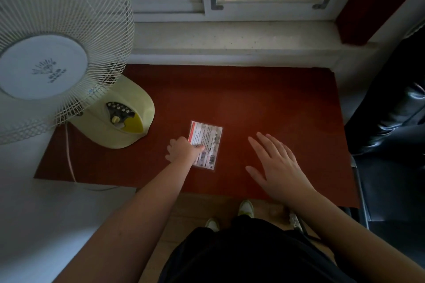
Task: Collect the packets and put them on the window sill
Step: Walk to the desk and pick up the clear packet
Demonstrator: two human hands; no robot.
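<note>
Fingers [197, 148] of my left hand [181, 150] press on the packet's near-left corner; nothing is gripped yet.

I see the packet [207, 142] lying flat on the red tabletop [276, 103], with the window sill [230, 34] bare beyond it. My right hand [278, 167] hovers beside it, spread wide and holding nothing. Flat film is hard to pinch, so I would drag it toward the near edge or lift a corner first, then carry it straight ahead, clear of the fan [57, 53].
</note>
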